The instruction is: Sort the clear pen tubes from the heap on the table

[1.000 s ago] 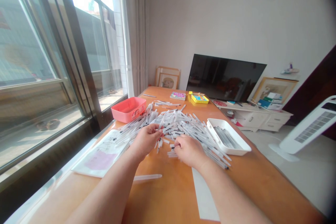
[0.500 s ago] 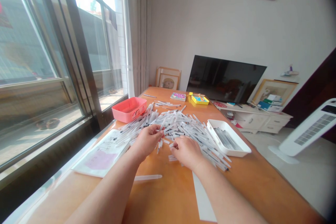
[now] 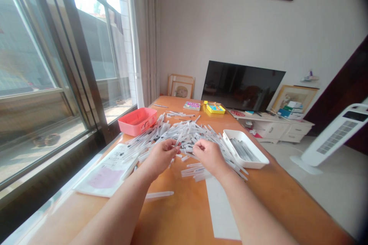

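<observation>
A large heap of translucent pens (image 3: pixel 189 130) lies across the middle of the table. My left hand (image 3: pixel 162 155) is closed at the heap's near edge, its fingertips pinching a pen (image 3: pixel 178 139) that points up and away. Just to the right, my right hand (image 3: pixel 208 153) has its fingers curled together; whatever they hold, if anything, is hidden. Below that hand lie several loose clear pen caps (image 3: pixel 194 171). One more clear tube (image 3: pixel 159 195) rests by itself in front of my left forearm.
A red bin (image 3: pixel 138 124) stands left of the heap, a white tray (image 3: pixel 258 164) of grey refills at right. An open notebook (image 3: pixel 100 176) lies at left, a white paper strip (image 3: pixel 221 210) near my right forearm. A booklet (image 3: pixel 192 105) and yellow box (image 3: pixel 215 109) sit at the far end.
My right hand has risen slightly away from the loose caps beside the paper, and more of them show. My left hand keeps its pinch on the pen. The view has shifted slightly.
</observation>
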Tool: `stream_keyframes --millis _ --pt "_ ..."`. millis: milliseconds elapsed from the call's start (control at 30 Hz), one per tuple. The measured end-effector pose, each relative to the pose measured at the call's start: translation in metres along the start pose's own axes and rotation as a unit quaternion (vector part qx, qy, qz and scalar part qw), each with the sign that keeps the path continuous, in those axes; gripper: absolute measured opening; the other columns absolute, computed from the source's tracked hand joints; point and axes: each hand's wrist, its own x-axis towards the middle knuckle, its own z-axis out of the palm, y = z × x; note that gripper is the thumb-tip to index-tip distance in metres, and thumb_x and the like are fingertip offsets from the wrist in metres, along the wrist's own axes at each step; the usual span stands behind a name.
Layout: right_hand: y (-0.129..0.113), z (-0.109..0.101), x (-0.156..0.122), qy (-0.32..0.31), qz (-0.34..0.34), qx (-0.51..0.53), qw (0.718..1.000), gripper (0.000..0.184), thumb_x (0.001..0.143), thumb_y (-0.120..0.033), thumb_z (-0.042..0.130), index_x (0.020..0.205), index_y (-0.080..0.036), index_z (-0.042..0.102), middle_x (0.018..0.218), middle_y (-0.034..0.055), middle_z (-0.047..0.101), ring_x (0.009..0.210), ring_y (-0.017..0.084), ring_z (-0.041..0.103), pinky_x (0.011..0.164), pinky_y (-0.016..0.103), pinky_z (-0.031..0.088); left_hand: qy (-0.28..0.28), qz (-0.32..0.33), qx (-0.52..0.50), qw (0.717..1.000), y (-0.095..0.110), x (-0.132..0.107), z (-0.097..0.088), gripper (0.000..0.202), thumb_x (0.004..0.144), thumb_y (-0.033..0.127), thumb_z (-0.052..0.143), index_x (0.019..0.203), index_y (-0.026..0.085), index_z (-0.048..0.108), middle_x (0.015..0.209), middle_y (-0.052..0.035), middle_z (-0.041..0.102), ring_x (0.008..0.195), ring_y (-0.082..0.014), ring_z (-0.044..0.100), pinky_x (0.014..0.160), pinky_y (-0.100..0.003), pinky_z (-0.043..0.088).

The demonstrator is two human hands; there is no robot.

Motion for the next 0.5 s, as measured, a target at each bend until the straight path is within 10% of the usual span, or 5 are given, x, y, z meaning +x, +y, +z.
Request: stream_keyframes --millis 233,500 --pt "-0.023 -0.031 0.005 -0.020 0.164 0.238 0.957 0.018 0.076 -0.034 0.062 0.079 -0.018 0.070 0.072 0.0044 0.071 0.062 0.016 0.060 0.055 0.026 0.046 -0.090 0.046 0.019 0.995 0.011 -0.009 0.011 0.025 0.086 0.041 0.059 0.089 0.017 0.067 0.083 -0.0035 0.068 0.076 -0.0161 0.057 0.075 -0.028 0.043" --pt "-0.012 -0.027 -0.019 0.095 0.145 0.321 0.931 0.033 0.081 -0.046 0.069 0.095 -0.017 0.075 0.080 0.0067 0.071 0.070 0.016 0.059 0.059 0.026 0.049 -0.121 0.070 0.040 0.989 0.010 -0.016 0.018 0.028 0.084 0.045 0.062 0.091 0.018 0.070 0.078 -0.0019 0.065 0.076 -0.0168 0.056 0.071 -0.027 0.045"
